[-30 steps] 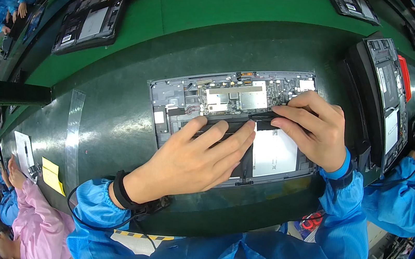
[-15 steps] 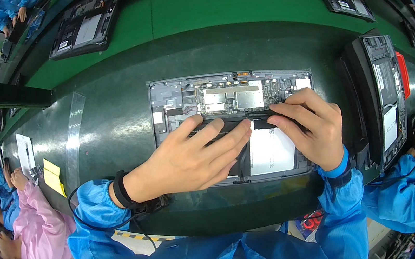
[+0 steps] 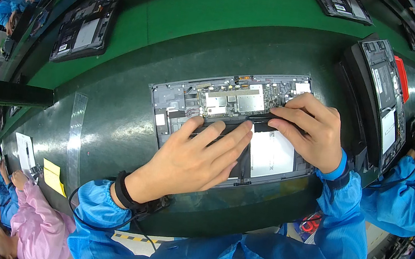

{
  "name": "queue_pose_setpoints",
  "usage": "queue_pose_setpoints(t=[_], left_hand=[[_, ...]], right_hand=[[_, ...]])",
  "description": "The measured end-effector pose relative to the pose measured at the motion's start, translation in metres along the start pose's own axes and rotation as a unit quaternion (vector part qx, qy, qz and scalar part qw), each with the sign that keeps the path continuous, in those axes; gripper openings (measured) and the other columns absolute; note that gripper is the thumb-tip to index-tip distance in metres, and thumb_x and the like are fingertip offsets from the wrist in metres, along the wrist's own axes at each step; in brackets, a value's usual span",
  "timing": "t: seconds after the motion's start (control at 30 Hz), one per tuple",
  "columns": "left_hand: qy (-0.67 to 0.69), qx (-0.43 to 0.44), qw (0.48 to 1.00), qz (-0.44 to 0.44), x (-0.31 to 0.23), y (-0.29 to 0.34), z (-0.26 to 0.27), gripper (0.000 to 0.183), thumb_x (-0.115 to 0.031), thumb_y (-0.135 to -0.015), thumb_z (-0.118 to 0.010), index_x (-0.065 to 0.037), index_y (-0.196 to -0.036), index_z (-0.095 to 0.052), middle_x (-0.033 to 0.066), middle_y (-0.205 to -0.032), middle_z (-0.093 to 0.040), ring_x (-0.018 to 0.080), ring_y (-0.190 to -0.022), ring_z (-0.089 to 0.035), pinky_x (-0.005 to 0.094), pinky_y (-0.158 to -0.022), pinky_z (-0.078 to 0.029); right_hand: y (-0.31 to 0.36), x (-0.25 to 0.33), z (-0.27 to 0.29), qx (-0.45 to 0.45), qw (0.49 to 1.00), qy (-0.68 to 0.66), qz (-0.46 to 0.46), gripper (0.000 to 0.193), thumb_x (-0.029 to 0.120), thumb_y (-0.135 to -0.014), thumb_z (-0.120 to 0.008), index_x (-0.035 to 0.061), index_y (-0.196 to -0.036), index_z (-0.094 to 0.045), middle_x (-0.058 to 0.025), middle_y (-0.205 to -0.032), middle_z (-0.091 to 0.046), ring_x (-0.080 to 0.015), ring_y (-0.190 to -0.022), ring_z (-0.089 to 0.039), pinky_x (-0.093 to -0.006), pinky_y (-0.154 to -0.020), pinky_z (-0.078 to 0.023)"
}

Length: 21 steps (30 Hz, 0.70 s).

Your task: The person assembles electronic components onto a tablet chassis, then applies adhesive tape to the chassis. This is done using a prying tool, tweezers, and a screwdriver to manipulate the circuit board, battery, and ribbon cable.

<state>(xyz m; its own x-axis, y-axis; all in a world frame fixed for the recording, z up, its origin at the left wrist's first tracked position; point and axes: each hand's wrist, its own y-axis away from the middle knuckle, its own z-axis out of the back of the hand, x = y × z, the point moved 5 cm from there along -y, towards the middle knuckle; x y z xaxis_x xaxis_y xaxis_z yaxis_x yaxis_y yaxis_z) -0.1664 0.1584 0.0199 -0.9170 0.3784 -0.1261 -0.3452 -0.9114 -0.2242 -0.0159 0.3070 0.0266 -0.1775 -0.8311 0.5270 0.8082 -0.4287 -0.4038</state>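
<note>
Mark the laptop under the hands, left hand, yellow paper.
Laptop (image 3: 251,103): head view, silver part inside.
Left hand (image 3: 186,153): head view, back of hand.
Yellow paper (image 3: 54,176): head view, near its middle.

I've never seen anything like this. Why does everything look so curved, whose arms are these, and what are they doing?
There is no robot here: these are a person's own bare hands, with blue sleeves. The view comes from a wide fisheye camera worn on their head, looking down, so straight edges bend toward the rim.

On the dark green bench lies an opened laptop, its circuit board showing. The left hand is spread over it. The right hand pinches a slim dark object, perhaps tweezers; its exact kind is hard to tell.

To the left are a clear strip and yellow notes; to the right stands another opened laptop.
</note>
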Motion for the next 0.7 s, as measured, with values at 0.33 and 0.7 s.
queue_pose_setpoints(t=[0.33,0.7], left_hand=[[0.012,-0.002,1.000,0.007,0.002,-0.003,-0.001,0.053,-0.025,-0.085,-0.071,-0.009,-0.135,-0.066,0.0026,-0.146,-0.061,0.0221,-0.105,-0.057,0.0410,-0.095,-0.045],[0.040,-0.019,0.999,-0.003,0.003,-0.006,-0.002,0.053,-0.025,-0.087,-0.071,-0.007,-0.136,-0.064,0.0037,-0.143,-0.061,0.0225,-0.107,-0.058,0.0407,-0.093,-0.045]], right_hand=[[-0.006,-0.004,-0.001,-0.004,0.997,-0.013,-0.076,0.017,0.011,-0.083,-0.085,0.0022,-0.094,-0.076,-0.0071,-0.085,-0.066,-0.0201,-0.066,-0.067,-0.0320,-0.056,-0.050],[-0.010,-0.006,0.018,0.127,0.956,-0.044,-0.260,0.027,0.022,-0.089,-0.080,-0.0040,-0.087,-0.073,-0.0220,-0.073,-0.070,-0.0335,-0.065,-0.071,-0.0394,-0.061,-0.052]])
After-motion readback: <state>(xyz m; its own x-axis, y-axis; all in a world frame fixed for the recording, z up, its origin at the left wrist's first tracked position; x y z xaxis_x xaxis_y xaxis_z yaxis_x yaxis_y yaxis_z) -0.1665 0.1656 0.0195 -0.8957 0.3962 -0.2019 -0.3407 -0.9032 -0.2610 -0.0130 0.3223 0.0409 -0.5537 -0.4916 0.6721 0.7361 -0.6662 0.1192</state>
